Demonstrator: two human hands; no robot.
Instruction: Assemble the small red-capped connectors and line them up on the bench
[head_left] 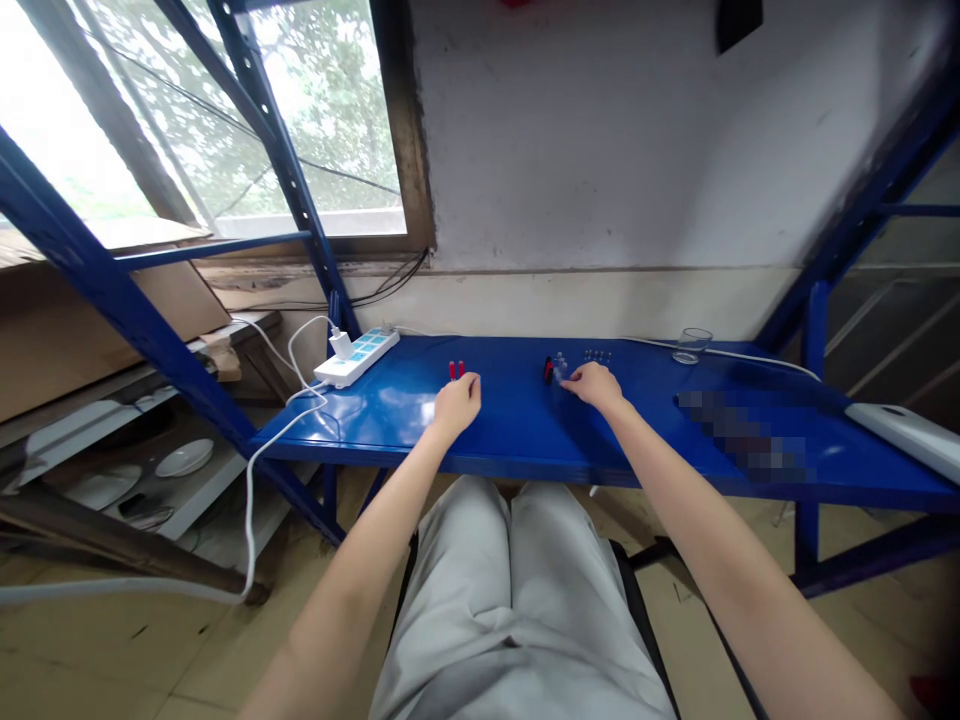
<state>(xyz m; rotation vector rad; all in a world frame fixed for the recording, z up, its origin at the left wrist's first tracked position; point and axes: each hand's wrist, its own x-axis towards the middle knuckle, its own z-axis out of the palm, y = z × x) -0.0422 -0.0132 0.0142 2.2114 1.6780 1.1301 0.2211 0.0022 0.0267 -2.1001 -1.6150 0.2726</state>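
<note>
On the blue table, my left hand is closed with its fingertips pressed together; what lies in them, if anything, is hidden. Two short red sticks show just beyond it, and I cannot tell whether the hand touches them. Farther right, my right hand is closed in a pinch, its fingertips pointing left. Right at those fingertips are small clear pieces, too small to name. A small red and black object sits beside the clear pieces. Behind the right hand, several tiny metallic pieces stand in rows.
A white power strip with a plugged-in cable lies at the table's left end. Toward the back right stands a clear glass. A blurred-out dark item and a white device lie on the right. Blue posts frame the table.
</note>
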